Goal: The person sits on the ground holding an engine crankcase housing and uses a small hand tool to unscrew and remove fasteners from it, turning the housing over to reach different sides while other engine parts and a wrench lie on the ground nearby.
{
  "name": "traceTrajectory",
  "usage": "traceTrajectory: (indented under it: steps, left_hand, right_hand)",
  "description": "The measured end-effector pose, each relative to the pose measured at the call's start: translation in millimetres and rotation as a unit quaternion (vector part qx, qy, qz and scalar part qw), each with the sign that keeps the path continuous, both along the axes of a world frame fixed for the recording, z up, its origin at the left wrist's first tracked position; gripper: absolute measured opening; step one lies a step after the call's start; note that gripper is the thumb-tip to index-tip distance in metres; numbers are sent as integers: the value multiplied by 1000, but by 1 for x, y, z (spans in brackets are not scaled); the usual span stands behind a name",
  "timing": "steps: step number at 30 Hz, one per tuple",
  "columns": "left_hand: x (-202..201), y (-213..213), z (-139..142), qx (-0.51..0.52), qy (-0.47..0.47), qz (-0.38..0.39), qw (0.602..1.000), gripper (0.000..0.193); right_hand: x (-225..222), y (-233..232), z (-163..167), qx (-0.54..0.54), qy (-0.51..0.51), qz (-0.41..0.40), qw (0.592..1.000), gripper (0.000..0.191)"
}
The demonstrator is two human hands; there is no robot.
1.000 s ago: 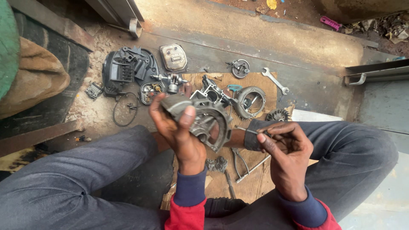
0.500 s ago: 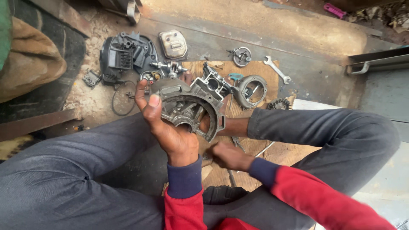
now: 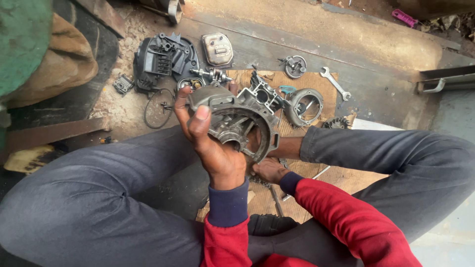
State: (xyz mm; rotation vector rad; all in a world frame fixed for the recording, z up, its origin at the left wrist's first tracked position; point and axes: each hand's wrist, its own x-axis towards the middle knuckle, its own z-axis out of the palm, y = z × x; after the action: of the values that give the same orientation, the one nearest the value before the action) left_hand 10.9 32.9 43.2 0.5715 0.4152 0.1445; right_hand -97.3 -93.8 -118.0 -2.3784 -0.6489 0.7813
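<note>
Left hand [image 3: 210, 143]: raised between the knees, fingers and thumb clamped on the rim of a grey metal engine casing [image 3: 240, 121], which it holds up off the ground, its round opening tilted toward the camera.

Right hand [image 3: 267, 170]: low, just beneath and behind the casing, mostly hidden by it; whether it grips anything cannot be told.

Beyond the left hand's fingertips, on the ground: a small shaft part [image 3: 213, 75], then a black plastic housing [image 3: 161, 62] and a pale metal cover [image 3: 217, 48] side by side. To the outer side of the left hand: a loop of black wire [image 3: 158, 108], with a small metal block [image 3: 122, 84] farther out.

Beyond the casing, on a wooden board [image 3: 277, 79]: a ring-shaped housing [image 3: 304, 106], just beside the casing; a toothed gear [image 3: 336, 122] near the right knee; a small round part [image 3: 295, 66] and a spanner [image 3: 335, 83] farther off.
</note>
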Motion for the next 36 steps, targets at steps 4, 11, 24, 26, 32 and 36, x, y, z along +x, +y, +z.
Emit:
traceTrajectory:
  steps: [4,11,24,26,32,36]
  left_hand:
    - [-2,0,2,10,10,-15,1000,65]
    - [-3,1,5,11,2,-23,1000,64]
    - [-5,4,12,24,-9,-28,999,64]
    - [-5,5,12,25,-10,-30,999,64]
    - [-5,8,11,24,-26,-14,999,63]
    - [-4,7,8,21,-24,-17,999,63]
  right_hand:
    - [-3,-2,-5,26,-25,15,999,12]
    - [-9,-3,-18,-21,-96,89,991,14]
    - [-3,-7,-17,-98,-54,180,977,10]
    - [-3,-8,-13,-133,9,202,970,34]
    - [1,-7,11,-143,71,129,979,58]
    - [16,-29,40,-76,32,31,996,47]
